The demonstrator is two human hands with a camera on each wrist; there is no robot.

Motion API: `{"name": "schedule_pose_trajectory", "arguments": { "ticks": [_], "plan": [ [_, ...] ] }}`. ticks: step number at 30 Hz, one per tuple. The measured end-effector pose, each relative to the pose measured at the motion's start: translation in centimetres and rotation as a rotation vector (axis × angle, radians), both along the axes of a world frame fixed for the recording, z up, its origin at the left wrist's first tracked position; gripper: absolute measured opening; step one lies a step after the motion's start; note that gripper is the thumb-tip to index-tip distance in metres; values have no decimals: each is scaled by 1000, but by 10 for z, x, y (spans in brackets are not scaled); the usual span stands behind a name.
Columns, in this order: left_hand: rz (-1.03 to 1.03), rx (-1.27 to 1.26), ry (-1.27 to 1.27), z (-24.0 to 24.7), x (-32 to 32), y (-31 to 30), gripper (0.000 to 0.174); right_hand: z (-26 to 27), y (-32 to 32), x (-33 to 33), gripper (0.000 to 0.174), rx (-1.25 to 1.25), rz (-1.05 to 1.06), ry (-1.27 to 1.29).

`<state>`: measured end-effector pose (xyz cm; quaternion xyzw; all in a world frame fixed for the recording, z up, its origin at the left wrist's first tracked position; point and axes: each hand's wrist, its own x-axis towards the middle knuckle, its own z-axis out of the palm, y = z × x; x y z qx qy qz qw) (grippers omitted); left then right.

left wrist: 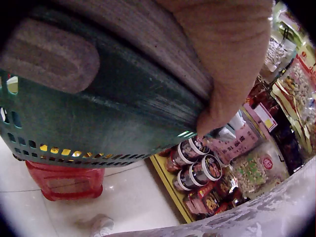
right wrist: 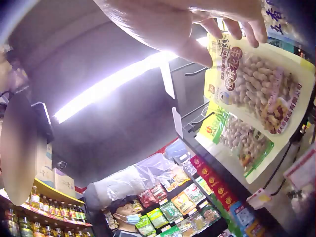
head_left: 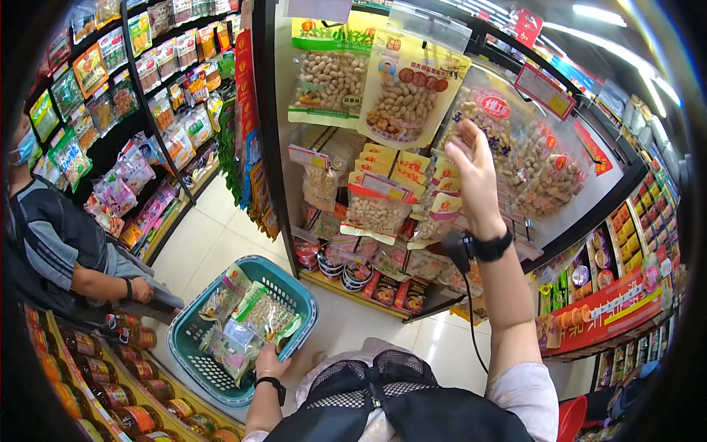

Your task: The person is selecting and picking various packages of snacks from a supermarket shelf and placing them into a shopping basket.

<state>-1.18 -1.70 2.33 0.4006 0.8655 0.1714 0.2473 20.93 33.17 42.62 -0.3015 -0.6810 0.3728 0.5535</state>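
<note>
My left hand (head_left: 272,362) grips the near edge of a teal shopping basket (head_left: 307,295); the left wrist view shows the basket's wall (left wrist: 113,123) close up, with the hand (left wrist: 227,49) over its rim. Inside lie several bags, one a green-and-white bag of peanuts (head_left: 271,311). Raised before the rack, my right hand (head_left: 477,177) has loosely extended fingers and nothing in them. Just left of it hangs a yellow bag of peanuts (head_left: 403,92), beside a green-topped peanut bag (head_left: 329,74). In the right wrist view the right hand (right wrist: 197,24) overlaps the yellow bag's top.
More peanut bags (head_left: 552,173) hang to the right, behind price tags (head_left: 545,90). Round tubs (head_left: 357,274) stand on the bottom shelf. Left of the basket are a person (head_left: 66,243) and shelves of bottles (head_left: 110,394). A red plastic item (left wrist: 66,180) shows on the floor beyond the basket.
</note>
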Motion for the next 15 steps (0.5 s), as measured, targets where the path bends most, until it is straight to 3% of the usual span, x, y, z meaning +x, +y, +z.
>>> {"name": "schedule_pose_trajectory", "arguments": {
  "ticks": [5, 8, 9, 13, 15],
  "plan": [
    [-13, 35, -10, -7, -2, 0, 39, -28, -63, 21, 31, -115, 256, -155],
    [-7, 94, -53, -26, 2, -5, 39, -75, -94, 35, 15, -329, 349, -232],
    [-26, 179, -26, -41, 2, -9, 40, -101, -101, 41, 15, -394, 375, -247],
    [-42, 107, -155, -28, -2, -7, 46, -171, -128, 70, 14, -497, 326, -430],
    [82, 263, -228, -48, -3, -14, 52, -193, -136, 92, 15, -567, 267, -494]
  ]
}}
